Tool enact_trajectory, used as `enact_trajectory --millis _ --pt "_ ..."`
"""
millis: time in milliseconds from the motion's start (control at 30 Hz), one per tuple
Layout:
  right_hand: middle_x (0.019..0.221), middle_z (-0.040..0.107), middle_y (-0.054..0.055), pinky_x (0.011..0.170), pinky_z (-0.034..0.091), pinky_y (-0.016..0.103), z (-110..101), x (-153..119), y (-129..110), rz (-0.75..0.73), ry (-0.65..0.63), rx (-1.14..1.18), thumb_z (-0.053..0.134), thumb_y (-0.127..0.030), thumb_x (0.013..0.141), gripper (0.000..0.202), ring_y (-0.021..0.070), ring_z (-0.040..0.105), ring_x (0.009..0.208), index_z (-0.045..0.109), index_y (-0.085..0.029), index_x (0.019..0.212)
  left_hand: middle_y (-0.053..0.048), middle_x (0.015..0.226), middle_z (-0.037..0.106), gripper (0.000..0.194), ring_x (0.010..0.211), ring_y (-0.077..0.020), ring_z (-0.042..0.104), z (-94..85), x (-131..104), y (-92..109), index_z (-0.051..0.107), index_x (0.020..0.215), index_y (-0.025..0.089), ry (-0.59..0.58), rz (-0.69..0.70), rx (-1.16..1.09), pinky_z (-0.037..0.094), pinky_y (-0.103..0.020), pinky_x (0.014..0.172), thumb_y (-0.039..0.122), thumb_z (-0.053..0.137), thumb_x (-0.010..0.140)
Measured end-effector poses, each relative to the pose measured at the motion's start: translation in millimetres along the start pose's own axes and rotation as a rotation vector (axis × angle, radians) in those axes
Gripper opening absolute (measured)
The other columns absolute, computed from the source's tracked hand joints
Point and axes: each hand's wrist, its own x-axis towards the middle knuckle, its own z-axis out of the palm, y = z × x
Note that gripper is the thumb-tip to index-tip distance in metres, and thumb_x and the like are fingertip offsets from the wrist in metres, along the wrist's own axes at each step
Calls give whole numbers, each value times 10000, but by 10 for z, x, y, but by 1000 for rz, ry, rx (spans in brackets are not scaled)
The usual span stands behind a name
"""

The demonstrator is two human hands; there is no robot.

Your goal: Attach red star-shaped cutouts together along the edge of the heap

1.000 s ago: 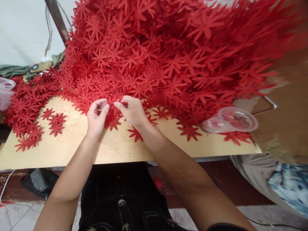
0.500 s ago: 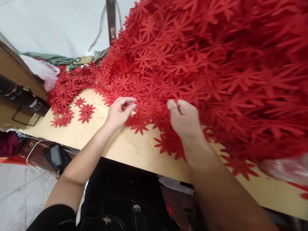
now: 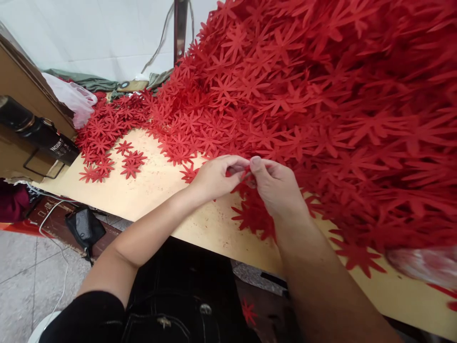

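My left hand (image 3: 217, 177) and my right hand (image 3: 276, 183) meet fingertip to fingertip over the front of the pile. Thumb and fingers of both are pinched together. Between them shows a bit of a red flower cutout (image 3: 246, 172), mostly hidden by the fingers. Behind and to the right rises a large heap of red flower cutouts (image 3: 271, 95) with long narrow petals. More cutouts (image 3: 252, 214) lie below my right hand, by the front of the table.
A pale tabletop (image 3: 153, 200) carries everything. A few loose cutouts (image 3: 132, 164) lie left. Further left are a black vacuum flask (image 3: 39, 131), a cardboard box (image 3: 21, 162) and a white plastic bag (image 3: 73, 97). Clear plastic (image 3: 424, 264) lies at the right. One cutout (image 3: 249, 312) is below the table.
My left hand has moved right and slightly down, away from the pile's left part, to meet my right hand. Its fingers have closed. My right hand has shifted slightly down.
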Motion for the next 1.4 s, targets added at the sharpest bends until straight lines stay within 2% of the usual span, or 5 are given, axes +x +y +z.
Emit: enact_trajectory --millis 400,767,933,1133,1400 --pt "529 486 -35 502 348 265 -89 -19 64 104 33 195 814 -602 428 491 75 392 492 567 -192 538 50 651 567 220 628 -51 517 25 90 12 550 712 167 43 -185 -404 466 -221 703 326 700 732" --pt "529 457 -56 494 329 238 -96 11 74 10 19 162 776 -505 544 395 66 378 485 518 -207 573 76 573 520 168 551 -28 490 40 207 84 510 660 162 204 -299 -521 452 -177 655 123 627 774" --pt "539 427 -56 498 324 239 -251 -29 20 48 91 159 773 -376 571 350 68 377 498 466 -207 574 62 572 518 158 538 -42 499 -252 328 -64 493 698 172 439 -317 -389 466 -181 621 165 578 831" --pt "737 595 24 650 436 288 -389 64 57 -21 279 -26 676 -122 600 237 97 525 618 577 -178 808 -79 1024 668 319 805 -132 618 -609 423 -249 614 1028 137 429 -235 216 495 -317 854 65 632 718" --pt "917 681 142 721 562 383 -525 -77 167 -585 179 -787 523 -280 788 277 199 644 740 706 -124 925 -129 1283 601 379 1200 -266 531 -1868 -217 -328 634 1166 132 451 -340 1140 376 -397 1057 255 501 833"
